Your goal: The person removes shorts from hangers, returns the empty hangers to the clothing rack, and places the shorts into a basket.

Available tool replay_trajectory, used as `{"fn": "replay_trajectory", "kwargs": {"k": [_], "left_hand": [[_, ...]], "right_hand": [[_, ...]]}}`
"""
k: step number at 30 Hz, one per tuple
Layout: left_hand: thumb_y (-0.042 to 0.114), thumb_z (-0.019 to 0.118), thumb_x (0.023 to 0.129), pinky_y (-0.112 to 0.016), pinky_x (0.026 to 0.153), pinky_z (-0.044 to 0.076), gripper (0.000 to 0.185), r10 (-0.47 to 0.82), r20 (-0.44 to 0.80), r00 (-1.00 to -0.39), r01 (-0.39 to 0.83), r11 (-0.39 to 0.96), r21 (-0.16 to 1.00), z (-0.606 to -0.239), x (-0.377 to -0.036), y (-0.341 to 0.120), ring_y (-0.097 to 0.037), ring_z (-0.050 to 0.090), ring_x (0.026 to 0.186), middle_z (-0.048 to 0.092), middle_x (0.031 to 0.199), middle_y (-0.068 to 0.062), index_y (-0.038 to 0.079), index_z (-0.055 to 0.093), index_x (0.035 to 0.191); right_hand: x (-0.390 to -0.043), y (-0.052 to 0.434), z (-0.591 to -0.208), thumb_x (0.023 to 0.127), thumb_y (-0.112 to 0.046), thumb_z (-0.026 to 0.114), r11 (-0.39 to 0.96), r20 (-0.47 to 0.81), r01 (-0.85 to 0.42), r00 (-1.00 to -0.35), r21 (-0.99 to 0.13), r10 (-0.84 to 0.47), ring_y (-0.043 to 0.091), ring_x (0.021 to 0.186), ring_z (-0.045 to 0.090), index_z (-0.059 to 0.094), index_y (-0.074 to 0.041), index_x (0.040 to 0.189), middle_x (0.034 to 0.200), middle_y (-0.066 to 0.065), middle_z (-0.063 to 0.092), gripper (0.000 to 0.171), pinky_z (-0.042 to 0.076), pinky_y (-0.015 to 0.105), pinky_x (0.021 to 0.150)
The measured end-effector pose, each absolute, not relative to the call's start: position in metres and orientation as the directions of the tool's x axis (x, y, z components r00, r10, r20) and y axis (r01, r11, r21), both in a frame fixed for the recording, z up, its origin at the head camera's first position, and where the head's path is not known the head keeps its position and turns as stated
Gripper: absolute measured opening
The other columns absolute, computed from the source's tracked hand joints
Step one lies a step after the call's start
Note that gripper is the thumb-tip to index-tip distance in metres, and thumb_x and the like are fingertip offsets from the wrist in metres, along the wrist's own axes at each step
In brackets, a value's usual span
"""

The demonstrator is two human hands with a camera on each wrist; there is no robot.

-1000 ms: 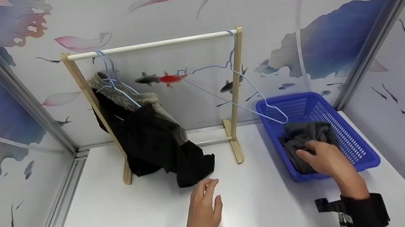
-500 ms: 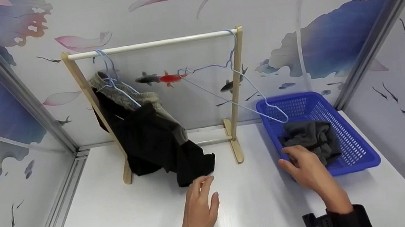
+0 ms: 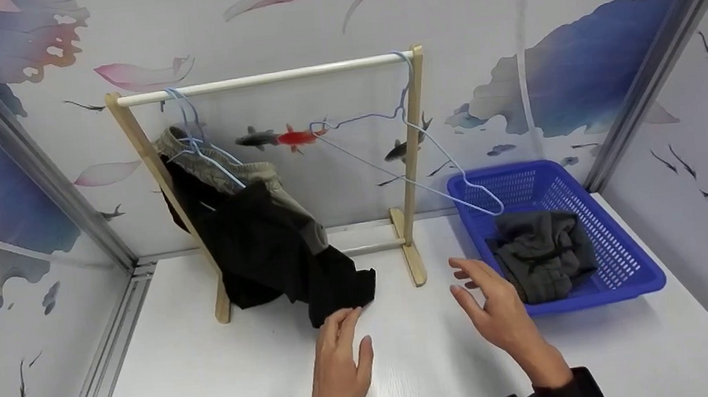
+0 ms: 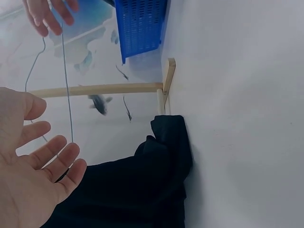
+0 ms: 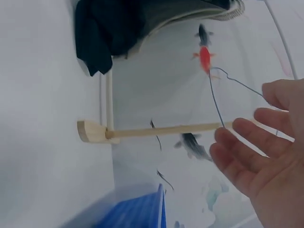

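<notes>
My left hand (image 3: 340,367) is near the lower end of the black garment (image 3: 273,246), its fingers loosely extended and nothing in its grasp. To the right, my right hand (image 3: 497,311) hovers left of the blue basket (image 3: 648,276), fingers spread and holding nothing. Inside the basket lies a crumpled dark grey garment (image 3: 544,254). From the right end of the rack's white rod (image 3: 275,76) hangs a bare blue wire hanger (image 3: 384,172). Blue hangers (image 3: 187,117) at the rod's left end carry the black garment and shorts with a khaki elastic waistband (image 3: 219,163).
The wooden rack's right post (image 3: 413,166) stands between the garments and the basket, with a foot (image 3: 411,251) on the white table (image 3: 169,376). Patterned wall panels enclose the table at the back and sides. The bare hanger's lower corner reaches over the basket's rim.
My right hand has moved left, from over the grey garment in the basket to beside the basket. My left hand has shifted slightly left. The hung garments have stayed put.
</notes>
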State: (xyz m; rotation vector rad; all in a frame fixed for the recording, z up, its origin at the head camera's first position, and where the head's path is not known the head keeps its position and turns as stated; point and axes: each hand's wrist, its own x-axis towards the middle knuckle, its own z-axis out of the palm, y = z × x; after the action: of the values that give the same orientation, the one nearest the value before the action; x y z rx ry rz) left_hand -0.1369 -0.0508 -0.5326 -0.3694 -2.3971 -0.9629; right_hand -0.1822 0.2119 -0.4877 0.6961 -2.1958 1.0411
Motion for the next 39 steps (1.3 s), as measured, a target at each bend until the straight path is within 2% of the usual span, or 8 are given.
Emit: {"fn": "replay_trajectory", "kwargs": {"k": [4, 10, 16, 23, 27, 31, 39], "left_hand": [[0.004, 0.071, 0.094, -0.044, 0.097, 0.052, 0.041, 0.032, 0.549, -0.835, 0.408, 0.706, 0.579, -0.533, -0.134, -0.053, -0.022, 0.06, 0.117, 0.058, 0.129, -0.007, 0.002, 0.064, 0.134], [0.004, 0.071, 0.094, -0.044, 0.099, 0.051, 0.041, 0.0, 0.572, -0.82, 0.402, 0.712, 0.575, -0.533, -0.134, -0.057, -0.023, 0.06, 0.117, 0.06, 0.127, -0.006, 0.002, 0.064, 0.134], [0.002, 0.07, 0.094, -0.044, 0.1, 0.051, 0.04, -0.037, 0.576, -0.817, 0.393, 0.695, 0.602, -0.536, -0.132, -0.061, -0.023, 0.06, 0.119, 0.06, 0.127, -0.005, 0.004, 0.065, 0.133], [0.0, 0.072, 0.092, -0.041, 0.097, 0.052, 0.039, -0.059, 0.621, -0.781, 0.415, 0.695, 0.587, -0.54, -0.131, -0.066, -0.022, 0.06, 0.117, 0.06, 0.126, -0.005, 0.003, 0.065, 0.13], [0.002, 0.07, 0.094, -0.043, 0.097, 0.054, 0.038, -0.075, 0.58, -0.811, 0.38, 0.687, 0.619, -0.539, -0.13, -0.069, -0.023, 0.06, 0.118, 0.059, 0.127, -0.005, 0.003, 0.064, 0.132], [0.003, 0.069, 0.096, -0.044, 0.097, 0.054, 0.037, -0.093, 0.549, -0.831, 0.355, 0.671, 0.651, -0.537, -0.129, -0.072, -0.024, 0.06, 0.119, 0.059, 0.128, -0.006, 0.002, 0.064, 0.133], [0.008, 0.07, 0.097, -0.044, 0.095, 0.055, 0.036, -0.105, 0.548, -0.83, 0.339, 0.687, 0.643, -0.535, -0.129, -0.076, -0.025, 0.061, 0.118, 0.059, 0.127, -0.008, 0.002, 0.065, 0.131]], "right_hand": [[-0.184, 0.201, -0.488, 0.087, 0.013, 0.072, 0.529, 0.724, -0.695, -0.66, -0.487, -0.2, 0.03, 0.1, 0.07, 0.063, 0.004, 0.131, 0.123, 0.018, 0.069, 0.046, 0.056, 0.022, 0.084], [-0.186, 0.185, -0.486, 0.088, 0.012, 0.071, 0.486, 0.731, -0.717, -0.65, -0.499, -0.208, 0.031, 0.098, 0.07, 0.063, 0.003, 0.13, 0.122, 0.016, 0.07, 0.044, 0.06, 0.034, 0.078], [-0.192, 0.171, -0.485, 0.089, 0.011, 0.07, 0.453, 0.729, -0.733, -0.645, -0.507, -0.228, 0.031, 0.095, 0.071, 0.062, 0.007, 0.13, 0.118, 0.018, 0.07, 0.042, 0.06, 0.039, 0.076], [-0.2, 0.161, -0.478, 0.091, 0.008, 0.071, 0.431, 0.706, -0.723, -0.668, -0.54, -0.236, 0.028, 0.093, 0.071, 0.063, 0.006, 0.13, 0.117, 0.017, 0.07, 0.04, 0.061, 0.039, 0.075], [-0.204, 0.156, -0.471, 0.091, 0.01, 0.069, 0.402, 0.713, -0.741, -0.654, -0.538, -0.251, 0.031, 0.093, 0.071, 0.063, 0.006, 0.129, 0.116, 0.018, 0.069, 0.039, 0.061, 0.043, 0.074], [-0.207, 0.152, -0.465, 0.092, 0.01, 0.069, 0.383, 0.717, -0.753, -0.644, -0.535, -0.266, 0.032, 0.093, 0.071, 0.063, 0.005, 0.128, 0.116, 0.018, 0.069, 0.037, 0.061, 0.039, 0.074], [-0.218, 0.147, -0.46, 0.093, 0.008, 0.069, 0.371, 0.7, -0.745, -0.658, -0.554, -0.276, 0.029, 0.091, 0.071, 0.066, 0.005, 0.121, 0.115, 0.016, 0.069, 0.029, 0.061, 0.034, 0.073]]}}
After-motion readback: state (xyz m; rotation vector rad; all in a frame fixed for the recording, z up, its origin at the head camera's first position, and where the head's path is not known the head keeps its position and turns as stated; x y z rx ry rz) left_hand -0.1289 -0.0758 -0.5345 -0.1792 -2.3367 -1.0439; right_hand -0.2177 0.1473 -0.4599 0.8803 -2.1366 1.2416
